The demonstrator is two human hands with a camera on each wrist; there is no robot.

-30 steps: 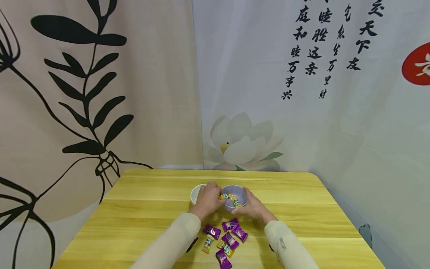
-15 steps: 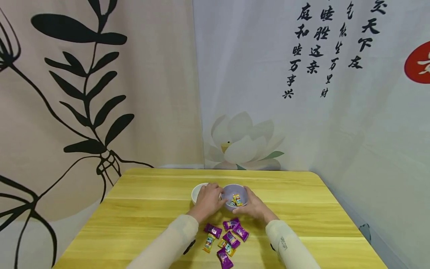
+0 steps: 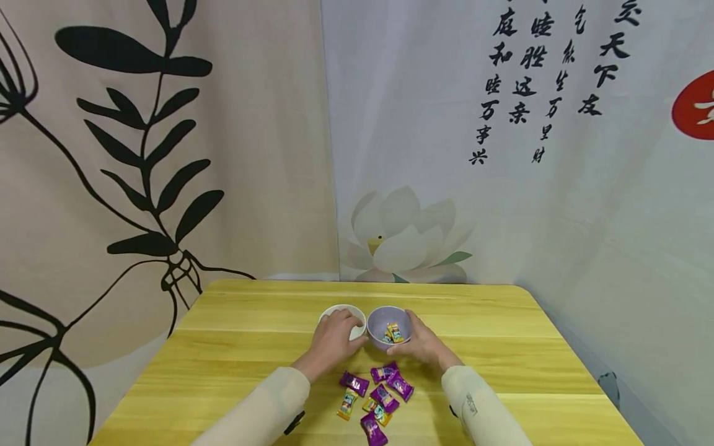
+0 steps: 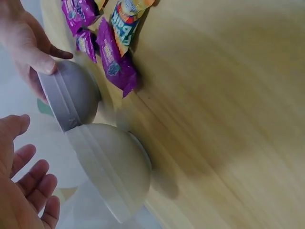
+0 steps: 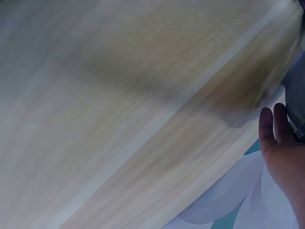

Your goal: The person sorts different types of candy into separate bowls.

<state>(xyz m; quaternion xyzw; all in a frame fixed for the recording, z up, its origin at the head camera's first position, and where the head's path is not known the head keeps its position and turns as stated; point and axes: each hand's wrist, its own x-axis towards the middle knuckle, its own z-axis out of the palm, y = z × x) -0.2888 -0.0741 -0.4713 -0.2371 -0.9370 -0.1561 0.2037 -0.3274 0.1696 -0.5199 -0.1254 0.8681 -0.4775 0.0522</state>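
Note:
Two bowls stand side by side on the table in the head view, a white bowl at left and a purple bowl at right. Yellow-wrapped candies lie inside the purple one. My left hand hovers over the near left side of the white bowl, fingers loosely bent and holding nothing; the left wrist view shows them apart from the bowl. My right hand holds the purple bowl at its right side, thumb in front near the rim. Much of the white bowl's inside is hidden by the left hand.
Several purple-wrapped candies and a few yellow-wrapped candies lie loose between the forearms, nearer the front of the wooden table. A printed cloth hangs behind the table's far edge.
My left hand has let a yellow-wrapped candy drop into the purple bowl and moved left, its fingers spreading over the white bowl. The right hand stays on the purple bowl.

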